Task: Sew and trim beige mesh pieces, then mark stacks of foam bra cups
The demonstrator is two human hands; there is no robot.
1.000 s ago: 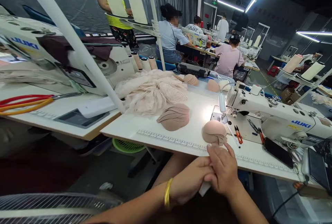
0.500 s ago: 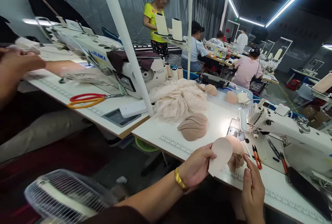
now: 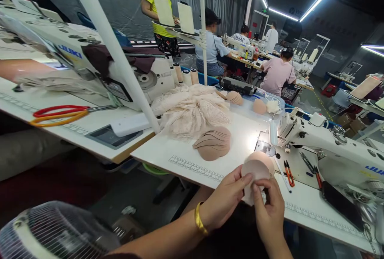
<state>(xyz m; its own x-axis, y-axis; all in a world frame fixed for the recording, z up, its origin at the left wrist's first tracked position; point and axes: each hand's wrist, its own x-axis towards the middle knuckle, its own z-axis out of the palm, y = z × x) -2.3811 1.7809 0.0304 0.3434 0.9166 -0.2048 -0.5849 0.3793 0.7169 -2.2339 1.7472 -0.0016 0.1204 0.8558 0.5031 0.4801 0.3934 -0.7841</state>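
Observation:
A pale beige bra cup (image 3: 255, 169) is held up over the table's front edge. My left hand (image 3: 220, 199) grips it from the left, thumb on its face. On its lower right side, my right hand (image 3: 270, 207) closes thumb and fingers on the cup's edge. Just behind it another beige cup (image 3: 263, 159) lies by the lit needle area of a white sewing machine (image 3: 318, 133); the held cup partly covers it. To the left rests a fanned stack of beige cups (image 3: 213, 143), with a heap of cream lace (image 3: 195, 109) behind.
Orange-handled thread snips (image 3: 289, 174), a white pen (image 3: 283, 175) and a black phone (image 3: 342, 207) lie at the right. Red-and-yellow scissors (image 3: 64, 115) lie on the left table. A white pole (image 3: 111, 47) rises between tables. A fan (image 3: 57, 231) stands low at left. Several people sit or stand farther back.
My right hand has moved left and closed onto the held cup. It was apart from it, with fingers extended. The view has shifted to the right, and a neighbour's hands have left the picture.

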